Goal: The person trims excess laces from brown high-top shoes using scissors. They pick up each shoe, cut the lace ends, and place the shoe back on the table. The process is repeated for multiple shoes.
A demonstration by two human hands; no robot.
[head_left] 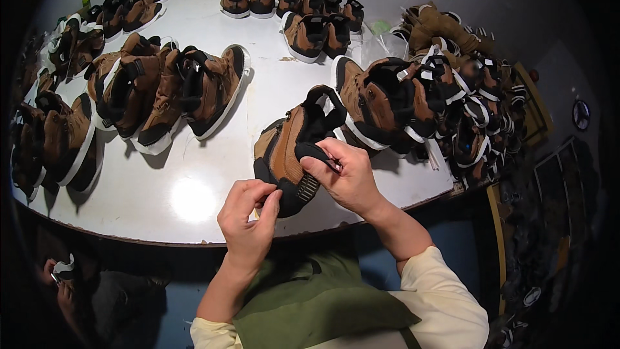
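In front of me on the white table stands a brown and black sneaker [288, 150], its heel turned toward me and its tongue raised at the far side. My right hand [352, 178] grips the padded black collar between thumb and fingers. A small shiny bit shows by those fingers, too small to name. Beside the lower heel, my left hand [248, 218] is closed in a pinch, its fingertips against the black heel panel. What they pinch, if anything, is hidden.
Brown sneakers [213, 90] stand in groups at the left, more sneakers [310, 32] at the back. Close to the right are other sneakers [378, 100] and a large shoe pile [471, 100]. The table [194, 200] has a curved near edge. Another person's hand [64, 294] shows at lower left.
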